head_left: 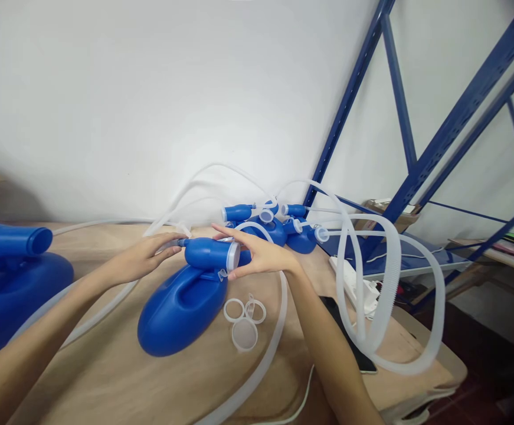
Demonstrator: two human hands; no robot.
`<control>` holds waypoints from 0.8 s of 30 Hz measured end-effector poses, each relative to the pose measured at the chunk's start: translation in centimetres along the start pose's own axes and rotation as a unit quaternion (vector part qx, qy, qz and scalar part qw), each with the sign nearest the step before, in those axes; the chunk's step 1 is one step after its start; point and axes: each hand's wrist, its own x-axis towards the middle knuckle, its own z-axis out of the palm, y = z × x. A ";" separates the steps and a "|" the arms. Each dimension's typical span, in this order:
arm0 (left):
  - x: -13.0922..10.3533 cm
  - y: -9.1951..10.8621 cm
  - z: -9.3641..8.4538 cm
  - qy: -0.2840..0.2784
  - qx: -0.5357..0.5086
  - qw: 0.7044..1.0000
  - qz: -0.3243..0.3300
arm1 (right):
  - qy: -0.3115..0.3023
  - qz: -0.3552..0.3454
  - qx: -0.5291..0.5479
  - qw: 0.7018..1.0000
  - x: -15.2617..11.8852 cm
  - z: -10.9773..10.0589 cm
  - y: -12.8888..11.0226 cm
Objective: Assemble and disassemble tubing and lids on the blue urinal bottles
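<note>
While in right hand [265, 254], plain blue bottle [172, 321].

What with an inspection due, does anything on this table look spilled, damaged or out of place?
Nothing looks spilled or damaged. The one untidy spot is the translucent tubing toward the right end of the table: its big, loose loops cross one another in view, so it may be tangled.

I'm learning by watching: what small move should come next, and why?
Perhaps a gentle press with the right hand to check that the white cap is snug: that hand is at the cap on the mouth of the blue bottle, while the left hand is at the hose joint, well placed to steady it. Whether the cap is fully seated can't be seen.
</note>
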 end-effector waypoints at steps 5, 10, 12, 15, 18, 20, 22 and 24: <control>0.1 -0.3 0.0 0.000 -0.050 0.998 -0.036 | 0.026 -0.003 0.010 1.000 0.4 0.2 1.0; 0.0 -0.2 -0.4 -0.009 -0.073 0.996 -0.043 | 0.056 -0.021 -0.035 0.998 0.9 0.6 1.1; -0.2 0.1 -0.5 -0.011 -0.065 0.997 -0.035 | 0.053 -0.017 -0.034 0.998 1.0 0.7 1.2; -0.2 0.8 -0.5 -0.010 -0.054 0.998 -0.009 | 0.053 -0.013 -0.017 0.998 1.1 0.8 1.5; -0.1 1.3 -0.1 0.002 -0.042 0.999 0.008 | 0.047 -0.013 0.007 0.999 0.9 0.5 1.6; -0.1 1.6 0.2 0.004 -0.040 0.999 0.002 | 0.031 -0.004 0.023 0.999 0.7 0.1 1.6; 0.0 1.7 0.4 -0.004 -0.044 0.999 -0.003 | 0.014 0.006 0.048 0.999 0.4 -0.3 1.6; 0.0 1.6 0.6 -0.014 -0.051 0.999 -0.001 | 0.008 0.011 0.080 0.997 0.2 -0.6 1.7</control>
